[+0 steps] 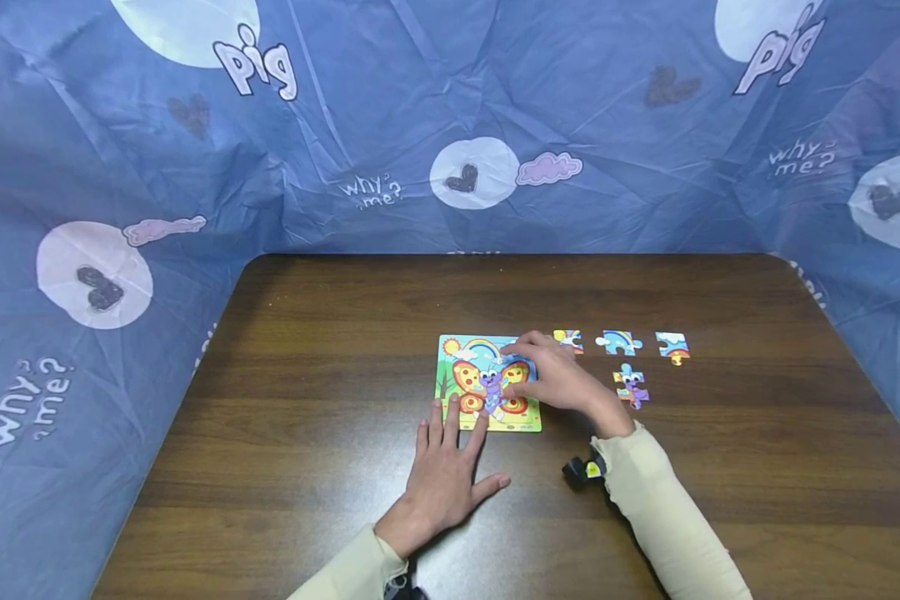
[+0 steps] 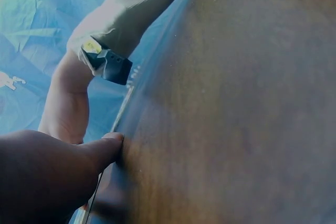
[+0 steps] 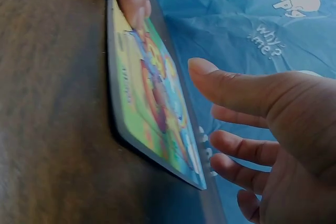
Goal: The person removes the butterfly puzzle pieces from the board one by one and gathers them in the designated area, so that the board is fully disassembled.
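A butterfly puzzle board (image 1: 523, 422) lies flat on the table, with a sun, a rainbow and a purple-bodied butterfly on it. My left hand (image 1: 444, 473) is spread palm down, its fingertips resting on the board's lower left part and its thumb out to the side on the table. Over the board's right side is my right hand (image 1: 558, 377), fingers loosely bent. In the right wrist view, nothing shows between the thumb (image 3: 226, 85) and fingers of that hand, which stand apart from the board's surface. The right hand covers the board's upper right corner in the head view.
Several loose puzzle pieces lie right of the board: a rainbow piece (image 1: 618, 342), a cloud piece (image 1: 672, 345), a purple character piece (image 1: 632, 387), and a sun piece (image 1: 568, 340) close behind the right hand. A blue printed cloth (image 1: 390, 100) hangs around the brown table (image 1: 307, 375).
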`<state>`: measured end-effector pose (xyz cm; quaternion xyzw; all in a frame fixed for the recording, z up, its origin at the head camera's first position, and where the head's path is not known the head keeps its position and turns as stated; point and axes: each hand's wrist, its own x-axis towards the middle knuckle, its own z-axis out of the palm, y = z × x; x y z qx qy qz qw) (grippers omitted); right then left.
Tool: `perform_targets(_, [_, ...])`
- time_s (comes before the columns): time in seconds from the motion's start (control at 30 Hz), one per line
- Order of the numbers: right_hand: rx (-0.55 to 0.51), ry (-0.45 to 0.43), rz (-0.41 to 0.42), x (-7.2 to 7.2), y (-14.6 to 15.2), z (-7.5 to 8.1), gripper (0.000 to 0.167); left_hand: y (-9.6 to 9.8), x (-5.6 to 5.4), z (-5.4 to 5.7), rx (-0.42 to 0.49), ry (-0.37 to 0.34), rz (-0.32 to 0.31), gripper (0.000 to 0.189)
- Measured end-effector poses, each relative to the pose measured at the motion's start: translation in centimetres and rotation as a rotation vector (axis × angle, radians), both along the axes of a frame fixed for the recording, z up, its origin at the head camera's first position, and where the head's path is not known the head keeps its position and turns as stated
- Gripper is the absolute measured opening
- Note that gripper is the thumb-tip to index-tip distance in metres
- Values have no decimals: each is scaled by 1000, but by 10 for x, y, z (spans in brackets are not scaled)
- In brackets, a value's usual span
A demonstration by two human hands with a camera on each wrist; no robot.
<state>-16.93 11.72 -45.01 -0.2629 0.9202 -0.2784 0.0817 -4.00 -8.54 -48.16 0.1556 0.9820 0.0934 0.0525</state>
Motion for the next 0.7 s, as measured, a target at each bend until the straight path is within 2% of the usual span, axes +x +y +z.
perform_targets(0.37, [39, 21, 51, 1, -8, -11, 57, 0, -1, 0, 1, -25, 1, 87])
perform_targets(0.7, [81, -6, 133, 0, -8, -16, 43, 0, 0, 1, 7, -16, 0, 87])
